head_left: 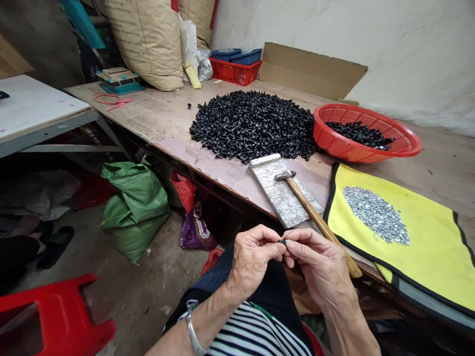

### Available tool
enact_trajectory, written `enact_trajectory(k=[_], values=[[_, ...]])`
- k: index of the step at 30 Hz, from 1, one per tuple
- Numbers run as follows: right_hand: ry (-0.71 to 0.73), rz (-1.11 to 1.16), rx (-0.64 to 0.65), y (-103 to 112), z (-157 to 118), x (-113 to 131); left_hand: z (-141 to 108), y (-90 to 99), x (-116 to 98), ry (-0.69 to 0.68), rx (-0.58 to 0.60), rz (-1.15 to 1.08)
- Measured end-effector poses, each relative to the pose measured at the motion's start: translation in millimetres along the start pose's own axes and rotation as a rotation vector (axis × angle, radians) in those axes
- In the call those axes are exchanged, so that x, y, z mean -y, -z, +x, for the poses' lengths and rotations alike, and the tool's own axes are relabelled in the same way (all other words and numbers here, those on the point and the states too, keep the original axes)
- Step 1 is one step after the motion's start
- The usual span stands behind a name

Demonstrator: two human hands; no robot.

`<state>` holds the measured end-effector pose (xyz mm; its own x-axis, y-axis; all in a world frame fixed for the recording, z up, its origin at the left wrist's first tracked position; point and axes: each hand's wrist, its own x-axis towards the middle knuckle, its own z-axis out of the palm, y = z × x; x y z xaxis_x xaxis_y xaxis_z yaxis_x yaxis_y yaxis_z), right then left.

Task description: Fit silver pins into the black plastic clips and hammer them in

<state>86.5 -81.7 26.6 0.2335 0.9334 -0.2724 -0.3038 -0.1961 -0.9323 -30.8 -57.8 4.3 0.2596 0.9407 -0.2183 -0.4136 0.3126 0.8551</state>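
Left hand point(253, 258), right hand point(315, 264) clamped together on small black plastic piece point(283, 242), just past bench edge point(222, 187), beside hammer handle point(315, 215).

Matt black plastic pieces point(252, 126), glossy red plastic basket point(365, 148), polished metal hammer head point(285, 175), varnished wooden hammer handle point(315, 222), smooth speckled stone slab point(276, 198), soft yellow cloth mat point(426, 247), shiny silver metal bits point(374, 215), rough plywood tabletop point(129, 113) left unpainted, matt brown paper sacks point(144, 44), woven green plastic sack point(135, 212)

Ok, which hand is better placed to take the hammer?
Probably the right hand: nearest the wooden hammer handle. The left hand sits farther off, beyond the small black piece both pinch.
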Motion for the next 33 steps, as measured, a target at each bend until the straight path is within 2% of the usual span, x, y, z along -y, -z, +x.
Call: enact_trajectory(k=[3,8,12,18,20,22,26,28,33], values=[[0.001,0.018,-0.051,1,0,1,2,-0.2,0,0.028,0.016,0.040],[0.002,0.095,-0.145,-4,2,-7,3,-2.8,4,0.044,-0.025,0.002],[0.034,0.110,-0.154,-6,4,-13,4,-4.9,7,0.045,-0.035,-0.052],[0.069,-0.065,-0.122,-3,4,-2,10,-5.8,4,0.035,-0.030,-0.038],[0.086,-0.161,-0.095,2,7,7,12,-7.1,1,0.026,-0.042,-0.042],[0.146,-0.344,-0.121,10,13,18,15,-8.7,-3,0.025,-0.069,-0.054],[0.392,-1.047,-0.316,32,39,35,26,-12.6,-6,0.027,-0.104,-0.083],[0.391,-1.253,-0.307,40,54,38,32,-15.0,-5,0.024,-0.122,-0.090],[0.200,-1.155,-0.129,43,74,45,47,-19.4,1,0.015,-0.182,-0.078]])
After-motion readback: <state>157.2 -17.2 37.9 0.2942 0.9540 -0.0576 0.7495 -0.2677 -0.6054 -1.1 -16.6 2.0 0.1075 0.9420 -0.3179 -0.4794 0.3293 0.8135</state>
